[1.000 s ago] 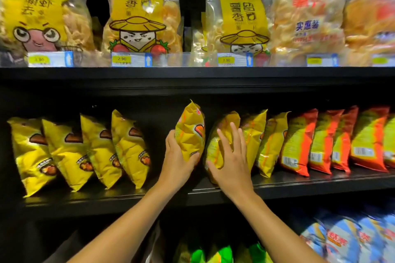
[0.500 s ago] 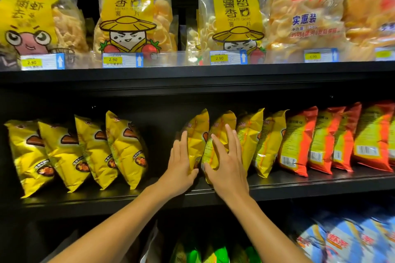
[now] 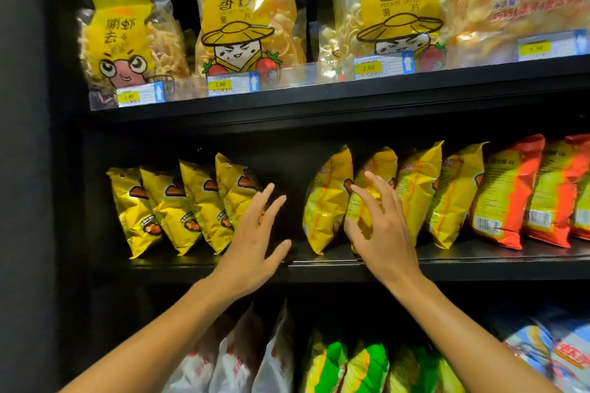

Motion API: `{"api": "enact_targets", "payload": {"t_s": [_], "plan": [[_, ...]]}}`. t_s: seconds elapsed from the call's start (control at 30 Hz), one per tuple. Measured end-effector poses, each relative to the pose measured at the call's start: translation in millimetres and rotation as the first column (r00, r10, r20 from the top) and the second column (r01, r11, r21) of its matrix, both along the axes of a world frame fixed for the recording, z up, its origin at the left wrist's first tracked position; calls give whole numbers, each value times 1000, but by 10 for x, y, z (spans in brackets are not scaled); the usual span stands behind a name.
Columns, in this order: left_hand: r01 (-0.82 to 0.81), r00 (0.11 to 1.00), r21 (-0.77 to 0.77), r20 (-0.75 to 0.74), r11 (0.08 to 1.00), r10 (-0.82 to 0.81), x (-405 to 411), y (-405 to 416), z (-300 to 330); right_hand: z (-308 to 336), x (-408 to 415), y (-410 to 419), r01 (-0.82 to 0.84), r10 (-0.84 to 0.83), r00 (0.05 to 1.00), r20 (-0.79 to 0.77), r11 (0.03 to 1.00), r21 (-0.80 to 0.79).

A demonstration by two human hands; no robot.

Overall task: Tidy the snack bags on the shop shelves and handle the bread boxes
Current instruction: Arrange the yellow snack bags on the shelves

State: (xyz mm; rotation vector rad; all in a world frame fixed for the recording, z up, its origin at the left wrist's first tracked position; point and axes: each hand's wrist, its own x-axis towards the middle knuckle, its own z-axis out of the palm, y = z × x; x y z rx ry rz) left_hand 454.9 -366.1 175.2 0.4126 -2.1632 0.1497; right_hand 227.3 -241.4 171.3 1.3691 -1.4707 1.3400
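The left hand (image 3: 255,239) is spread flat with its fingers apart, in the middle of the frame, its fingertips lying against the rightmost bag (image 3: 234,191) of a group of four yellow snack bags (image 3: 178,210) that lean in a row at centre left. The thumb points toward the front edge of the middle shelf (image 3: 351,265). The right hand (image 3: 380,226) is just right of centre, fingers spread and slightly curled, laid over the front of a yellow bag (image 3: 373,182) without closing around it. To the left of that bag stands another yellow bag (image 3: 325,204), and a dark gap on the shelf separates it from the left group. Two more yellow bags (image 3: 447,195) continue to the right, followed by red and yellow bags (image 3: 510,195) at the right edge. On the upper shelf (image 3: 319,99), clear bags of chips with yellow labels (image 3: 245,19) stand behind price tags (image 3: 231,83). At the bottom of the frame, white bags (image 3: 249,357), green bags (image 3: 351,364) and blue bags (image 3: 562,351) sit on a lower level.
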Motion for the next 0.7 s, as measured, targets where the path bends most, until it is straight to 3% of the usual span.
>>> {"api": "enact_targets", "payload": {"t_s": [0.17, 0.3, 0.43, 0.53, 0.7], "plan": [[-163, 986, -151, -13, 975, 163, 822, -386, -246, 32, 442, 7, -48, 45, 990, -135, 999, -19], [-256, 967, -192, -43, 947, 253, 1281, -728, -546, 82, 1075, -323, -118, 151, 972, -179, 976, 184], [-301, 953, -154, -24, 941, 301, 1517, -963, -863, 180, 1466, -821, -156, 156, 987, 24, 939, 305], [-305, 952, -163, -30, 938, 304, 1547, -1002, -957, 260, 1616, -1118, -145, 70, 976, 205, 914, 378], [-313, 949, -171, -22, 934, 314, 1566, -991, -937, 278, 1683, -1391, -63, -107, 942, 319, 874, 481]]}}
